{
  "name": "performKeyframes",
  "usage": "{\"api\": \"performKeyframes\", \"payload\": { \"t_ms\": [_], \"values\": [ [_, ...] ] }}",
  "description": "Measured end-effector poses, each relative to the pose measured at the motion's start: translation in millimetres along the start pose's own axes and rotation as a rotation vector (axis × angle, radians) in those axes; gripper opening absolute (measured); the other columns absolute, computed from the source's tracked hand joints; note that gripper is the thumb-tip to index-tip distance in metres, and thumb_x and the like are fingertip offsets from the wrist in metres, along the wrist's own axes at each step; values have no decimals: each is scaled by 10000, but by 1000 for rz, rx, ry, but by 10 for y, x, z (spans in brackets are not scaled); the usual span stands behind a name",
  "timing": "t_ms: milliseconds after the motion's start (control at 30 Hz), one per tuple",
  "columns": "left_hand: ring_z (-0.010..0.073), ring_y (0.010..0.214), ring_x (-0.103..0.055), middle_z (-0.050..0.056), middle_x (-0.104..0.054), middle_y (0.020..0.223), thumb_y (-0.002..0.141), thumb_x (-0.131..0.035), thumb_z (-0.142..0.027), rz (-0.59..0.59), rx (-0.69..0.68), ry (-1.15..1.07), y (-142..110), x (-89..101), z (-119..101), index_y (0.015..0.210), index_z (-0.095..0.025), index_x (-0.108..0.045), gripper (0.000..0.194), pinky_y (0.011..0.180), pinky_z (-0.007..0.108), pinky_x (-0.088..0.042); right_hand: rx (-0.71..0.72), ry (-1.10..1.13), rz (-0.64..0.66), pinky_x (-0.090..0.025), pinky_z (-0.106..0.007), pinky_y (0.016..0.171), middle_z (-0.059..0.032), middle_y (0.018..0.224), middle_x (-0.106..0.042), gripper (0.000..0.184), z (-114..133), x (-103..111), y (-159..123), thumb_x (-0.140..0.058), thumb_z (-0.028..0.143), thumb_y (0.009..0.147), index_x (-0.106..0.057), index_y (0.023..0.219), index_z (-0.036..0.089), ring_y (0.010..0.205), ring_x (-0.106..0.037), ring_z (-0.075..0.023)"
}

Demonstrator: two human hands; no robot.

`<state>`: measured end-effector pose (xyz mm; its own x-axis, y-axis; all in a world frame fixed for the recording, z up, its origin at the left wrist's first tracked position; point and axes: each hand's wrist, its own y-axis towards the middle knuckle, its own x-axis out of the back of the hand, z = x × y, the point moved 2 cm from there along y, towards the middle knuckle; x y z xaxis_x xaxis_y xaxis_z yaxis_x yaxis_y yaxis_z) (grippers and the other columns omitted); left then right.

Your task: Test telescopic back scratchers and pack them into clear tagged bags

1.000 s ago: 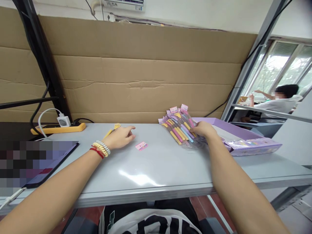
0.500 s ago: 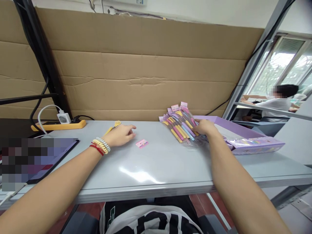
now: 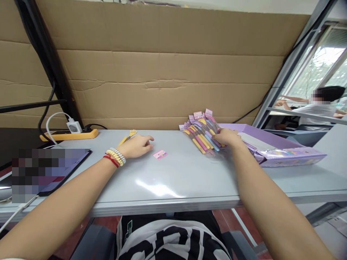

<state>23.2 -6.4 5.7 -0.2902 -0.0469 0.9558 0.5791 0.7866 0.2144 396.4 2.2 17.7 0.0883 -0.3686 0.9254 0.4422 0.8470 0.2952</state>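
Note:
My right hand is closed on a fanned bundle of clear packets holding yellow, pink and blue handled tools with pink header cards, resting on the grey table. My left hand lies on the table with fingers loosely curled and holds nothing. A loose yellow fork-shaped tool lies just behind the left hand. A small pink card lies just right of its fingertips. Coiled bands circle my left wrist.
A shallow purple box stands at the right, beside the bundle. A yellow power strip with a white charger sits at the back left. A dark tablet lies at the left edge. Cardboard lines the back. Another person sits far right.
The view has tilted slightly downward. My right hand has shifted a little along the bundle, keeping its grip. The left hand stays beside the pink card.

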Motion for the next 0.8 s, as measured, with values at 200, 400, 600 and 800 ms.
{"api": "performKeyframes", "payload": {
  "t_ms": [200, 400, 600, 800],
  "values": [
    [176, 761, -616, 30, -694, 830, 830, -430, -361, 29, -64, 48, 9, -29, -74, 929, -192, -660, 301, 667, 269, -431, 25, -51, -117, -323, -546, 887, -236, 1168, -510, 509, 195, 39, -168, -519, 393, 724, -589, 1139, 107, 1132, -400, -405],
    [197, 763, -618, 46, -695, 829, 788, -456, -301, -8, 60, 132, 37, -4, -41, 798, -201, -644, 213, 630, 276, -414, 448, 148, -216, -359, -494, 912, -175, 1117, -592, 400, 578, -7, -379, -516, 348, 770, -636, 1092, 144, 1124, -444, -353],
    [304, 864, -636, 156, -690, 938, 693, -505, -222, -43, 553, 266, -16, 207, 410, 857, -160, -661, 234, 636, 327, -429, 831, 309, 137, -462, -311, 851, -104, 1068, -675, 320, 940, -127, -665, -555, 245, 785, -657, 1066, 131, 957, -609, -212],
    [326, 814, -635, 168, -684, 848, 675, -545, -316, -10, 697, 214, -72, 212, 671, 731, -154, -654, 203, 624, 351, -437, 964, 297, 278, -430, -365, 963, -122, 1265, -590, 429, 1082, -294, -828, -470, 300, 879, -561, 1270, 150, 1143, -551, -239]
  ]
}}
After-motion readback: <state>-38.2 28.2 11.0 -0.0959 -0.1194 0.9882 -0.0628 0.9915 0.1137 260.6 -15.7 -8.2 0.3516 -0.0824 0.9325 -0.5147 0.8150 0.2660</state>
